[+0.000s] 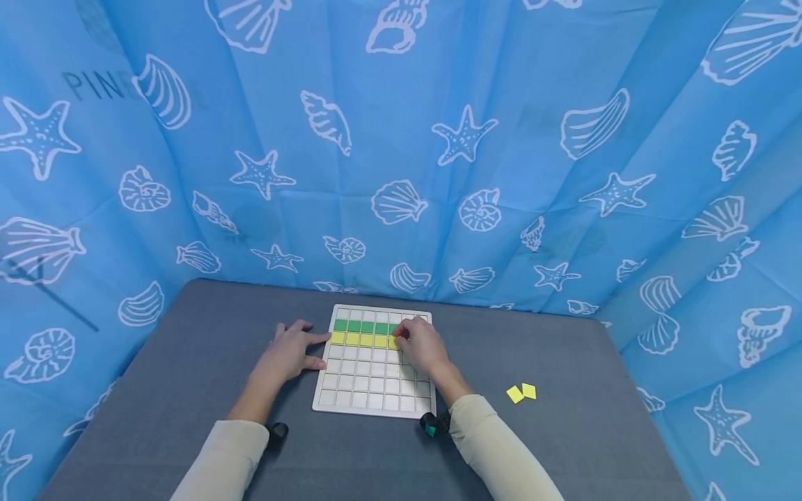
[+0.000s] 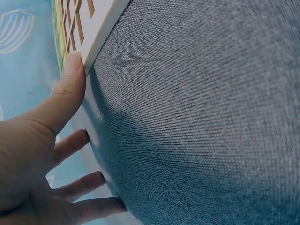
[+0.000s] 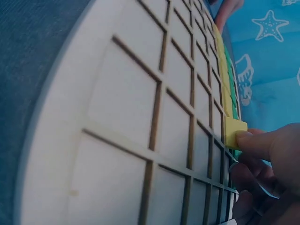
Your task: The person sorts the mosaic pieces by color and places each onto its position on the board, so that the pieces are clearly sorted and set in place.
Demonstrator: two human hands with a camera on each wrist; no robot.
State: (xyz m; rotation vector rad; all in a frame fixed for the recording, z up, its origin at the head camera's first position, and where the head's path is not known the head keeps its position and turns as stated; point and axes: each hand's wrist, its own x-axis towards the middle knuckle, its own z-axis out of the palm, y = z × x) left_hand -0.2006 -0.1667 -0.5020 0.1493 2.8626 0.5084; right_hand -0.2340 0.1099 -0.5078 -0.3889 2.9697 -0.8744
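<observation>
A white grid board with square cells lies on the table. One row holds green tiles, and the row just nearer holds yellow tiles. My right hand is over the right part of the yellow row. In the right wrist view its thumb and finger pinch a yellow square tile, raised at the end of that row. At the board's left edge is my left hand, fingers spread. Its thumb touches the board's rim in the left wrist view, while other fingertips rest on the cloth.
Two loose yellow tiles lie on the grey table to the right of the board. A blue curtain with white shells and starfish hangs behind the table and along its sides.
</observation>
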